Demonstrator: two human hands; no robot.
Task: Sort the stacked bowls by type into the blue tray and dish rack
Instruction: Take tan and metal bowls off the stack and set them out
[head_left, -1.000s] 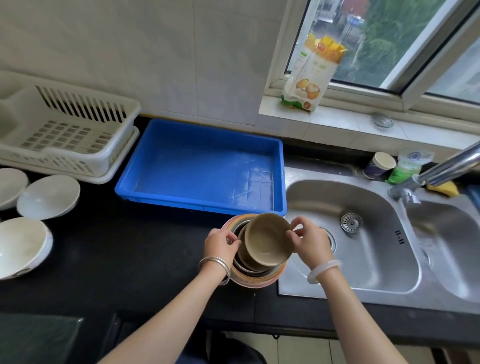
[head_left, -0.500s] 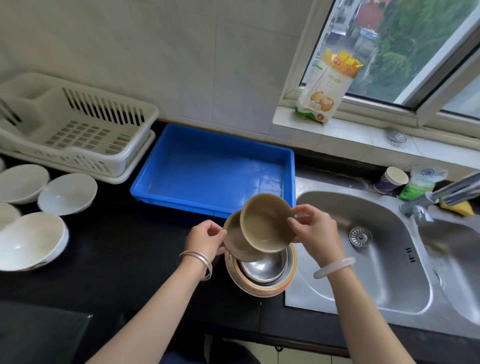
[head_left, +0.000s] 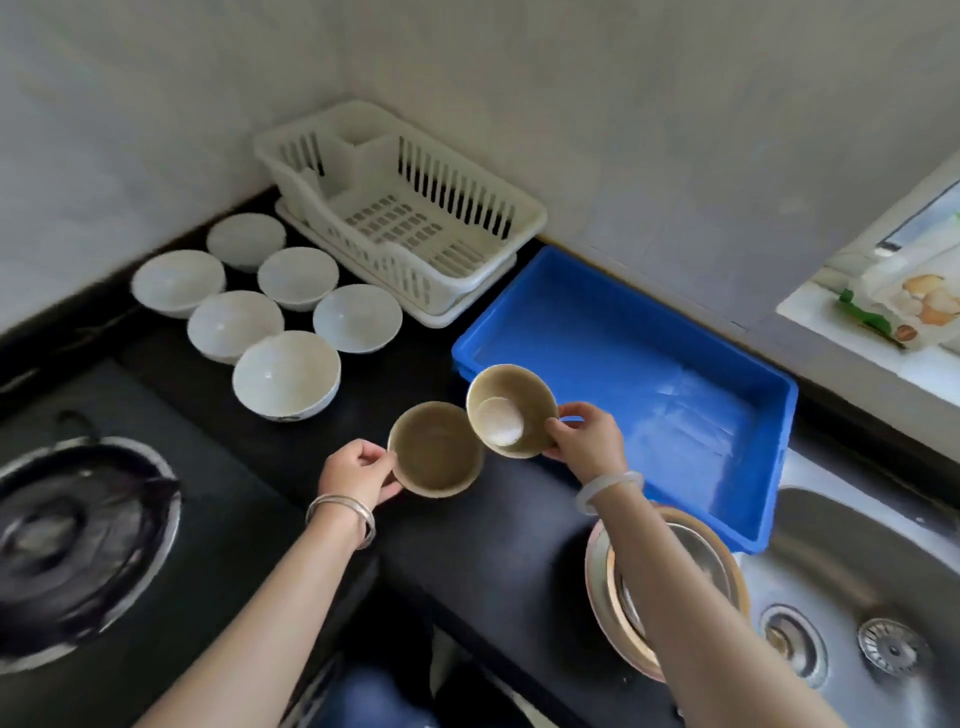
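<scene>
So, far left is a gas burner (head_left: 78, 540) set into the black counter (head_left: 519, 519), pretty blurry. Behind it sit 6 white bowls (head_left: 286, 375) in a loose cluster, all upright, rims close together or touching. Just right of them, back in the corner against the tiled wall, there's the white dish rack (head_left: 405, 208) on its drip tray, nothing in it that I can see.

Middle of the shot: the left hand (head_left: 356, 470) is pinching the rim of a brown bowl (head_left: 435, 450), thumb on the inside edge and fingers curled underneath, held up above the counter. Silver bangles on that wrist. Right next to it, the right hand (head_left: 587, 441) grips a second brown bowl (head_left: 511, 410) by its right edge, tilted so the inside faces the camera. That one overlaps the near left corner of the blue tray (head_left: 649, 395). The 2 brown bowls are rim to rim, touching or almost, can't tell which. Pale bangle on the right wrist.

The blue tray sits between the rack and the sink, with nothing inside. Below the right forearm is the rest of the stack (head_left: 675, 582): a metal bowl nested in a wider orange-rimmed one, at the counter's edge beside the steel sink (head_left: 857, 597). Up on the windowsill at far right leans a food packet (head_left: 909, 301).
</scene>
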